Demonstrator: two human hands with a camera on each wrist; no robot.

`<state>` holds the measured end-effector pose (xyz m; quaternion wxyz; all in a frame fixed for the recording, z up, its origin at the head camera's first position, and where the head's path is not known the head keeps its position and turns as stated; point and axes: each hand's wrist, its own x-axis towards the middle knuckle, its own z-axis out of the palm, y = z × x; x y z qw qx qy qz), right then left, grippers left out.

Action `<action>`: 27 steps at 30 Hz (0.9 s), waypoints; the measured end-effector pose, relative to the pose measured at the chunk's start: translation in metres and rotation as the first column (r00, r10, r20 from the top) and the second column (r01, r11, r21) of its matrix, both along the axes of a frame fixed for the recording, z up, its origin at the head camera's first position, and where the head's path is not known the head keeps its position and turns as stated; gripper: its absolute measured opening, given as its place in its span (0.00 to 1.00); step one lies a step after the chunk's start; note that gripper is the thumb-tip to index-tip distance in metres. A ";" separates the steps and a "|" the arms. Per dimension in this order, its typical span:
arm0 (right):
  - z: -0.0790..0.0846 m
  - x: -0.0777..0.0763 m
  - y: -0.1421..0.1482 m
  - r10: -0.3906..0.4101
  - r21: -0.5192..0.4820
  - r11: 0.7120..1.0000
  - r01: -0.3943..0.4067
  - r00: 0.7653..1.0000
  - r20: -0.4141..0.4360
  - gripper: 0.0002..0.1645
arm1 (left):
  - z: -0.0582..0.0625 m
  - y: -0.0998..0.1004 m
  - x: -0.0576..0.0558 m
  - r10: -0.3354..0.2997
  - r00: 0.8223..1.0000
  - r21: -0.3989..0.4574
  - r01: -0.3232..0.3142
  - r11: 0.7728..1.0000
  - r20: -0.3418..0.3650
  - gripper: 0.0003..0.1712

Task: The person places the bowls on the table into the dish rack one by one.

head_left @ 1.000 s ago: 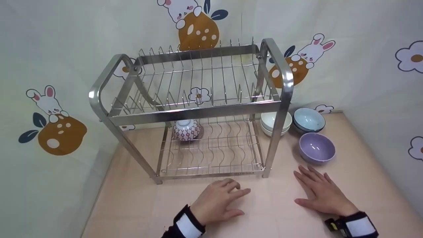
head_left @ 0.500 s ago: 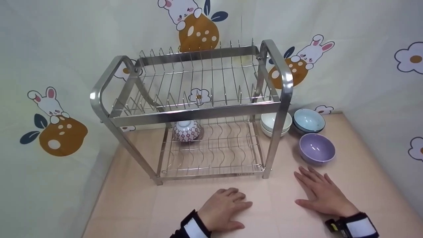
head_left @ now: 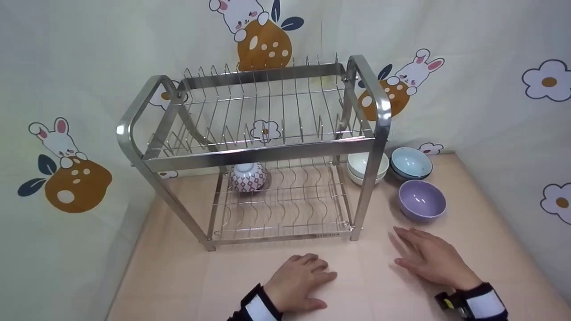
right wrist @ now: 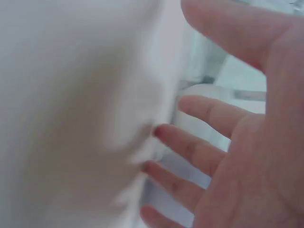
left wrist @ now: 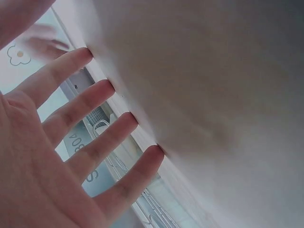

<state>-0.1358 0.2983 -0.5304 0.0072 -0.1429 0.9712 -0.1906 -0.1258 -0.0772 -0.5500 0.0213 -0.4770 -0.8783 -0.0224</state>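
Note:
My left hand rests on the table in front of the metal dish rack, its fingertips touching the surface in the left wrist view. It holds nothing. To the right, my right hand is just in front of a purple bowl, apart from it, with its fingers extended and empty. Behind the purple bowl stand stacked light blue bowls. Beside those, partly hidden by a rack leg, are stacked white bowls. A red-patterned bowl sits upside down at the left of the rack's lower tier.
The rack's upper tier has upright wire dividers. Its lower tier has wavy wires. A printed cloth backdrop stands behind and at both sides of the table.
My left hand has come down slightly toward the near edge and settled on the table. My right hand has lifted and turned a little. The bowls have stayed in place.

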 end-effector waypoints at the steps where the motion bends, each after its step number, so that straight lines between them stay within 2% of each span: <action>1: 0.008 -0.002 0.000 -0.002 -0.030 1.000 0.001 1.000 -0.022 0.42 | 0.000 -0.001 0.000 -0.002 1.000 0.001 0.002 1.000 -0.004 0.37; 3: 0.026 -0.011 0.003 -0.015 -0.077 0.997 0.009 0.997 -0.074 0.37 | 0.000 -0.001 0.000 -0.004 1.000 -0.001 0.004 1.000 -0.013 0.37; 5: 0.045 -0.026 0.011 -0.048 -0.137 0.990 0.028 0.989 -0.142 0.34 | 0.000 -0.001 0.000 -0.001 1.000 -0.002 0.001 1.000 -0.016 0.37; 8: 0.064 -0.054 0.030 -0.153 -0.232 0.967 0.106 0.969 -0.193 0.33 | -0.001 0.000 0.001 0.007 1.000 -0.012 -0.007 1.000 -0.017 0.38; 10: 0.067 -0.070 0.044 -0.259 -0.289 0.936 0.199 0.948 -0.187 0.35 | -0.002 0.002 0.001 0.007 1.000 -0.017 -0.007 1.000 -0.021 0.38; 14: 0.056 -0.088 0.069 -0.443 -0.328 0.864 0.382 0.887 -0.131 0.39 | -0.003 0.005 0.002 0.002 1.000 -0.025 -0.002 1.000 -0.030 0.38; 16: 0.046 -0.092 0.077 -0.489 -0.324 0.838 0.439 0.867 -0.092 0.41 | -0.003 0.005 0.003 0.002 0.999 -0.035 -0.004 0.999 -0.039 0.38; 17: 0.040 -0.094 0.081 -0.498 -0.324 0.830 0.454 0.865 -0.063 0.43 | -0.002 0.004 0.003 0.005 0.999 -0.038 -0.006 0.999 -0.040 0.38; 20: 0.023 -0.098 0.086 -0.479 -0.319 0.819 0.477 0.874 0.077 0.49 | 0.000 0.002 0.003 0.014 0.999 -0.044 -0.015 0.999 -0.039 0.38; 23: 0.009 -0.104 0.086 -0.418 -0.316 0.823 0.473 0.880 0.227 0.56 | 0.001 0.000 0.003 0.017 0.999 -0.032 -0.018 0.999 -0.027 0.38; 25: 0.002 -0.107 0.085 -0.372 -0.308 0.835 0.455 0.881 0.294 0.58 | 0.001 0.000 0.003 0.015 1.000 -0.022 -0.016 1.000 -0.025 0.38; 27: -0.003 -0.112 0.084 -0.328 -0.312 0.849 0.427 0.888 0.323 0.55 | 0.001 -0.001 0.003 0.013 1.000 -0.015 -0.013 1.000 -0.026 0.37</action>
